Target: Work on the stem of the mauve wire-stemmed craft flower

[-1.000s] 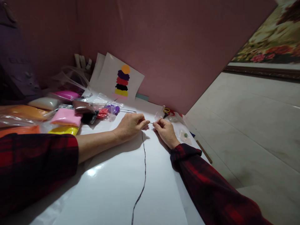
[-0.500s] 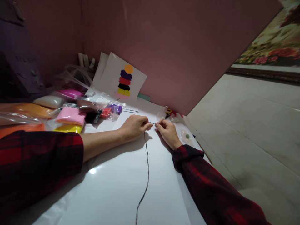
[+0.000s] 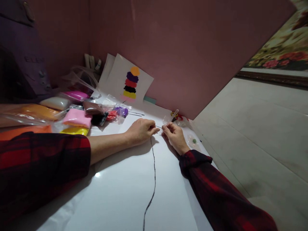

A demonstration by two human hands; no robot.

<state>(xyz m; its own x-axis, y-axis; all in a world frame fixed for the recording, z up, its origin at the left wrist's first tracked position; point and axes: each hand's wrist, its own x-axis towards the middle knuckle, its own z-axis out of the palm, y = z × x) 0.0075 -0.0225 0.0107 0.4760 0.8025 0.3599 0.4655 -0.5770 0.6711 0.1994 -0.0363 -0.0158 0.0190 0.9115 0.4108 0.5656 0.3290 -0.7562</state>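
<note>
A thin dark string [image 3: 155, 173] runs up the white sheet [image 3: 115, 199] from the near edge to my left hand [image 3: 141, 131]. My left hand is closed in a pinch on it, knuckles up. A short dark stretch of it spans the small gap to my right hand [image 3: 175, 136], whose thumb and forefinger are pinched on its end. Something small and pale shows beneath the right fingertips, too small to make out.
Bags of coloured material, among them a pink bag [image 3: 77, 118], lie at the left. A paper with coloured shapes [image 3: 139, 80] leans on the pink wall. Behind my right hand are scissors [image 3: 177, 116] and a white stick; a small clear bag [image 3: 193, 141] lies right.
The whole view has shifted slightly, so things appear a little further right. A white stick now stands out more upright by the scissors. Both hands keep their pinch on the string.
</note>
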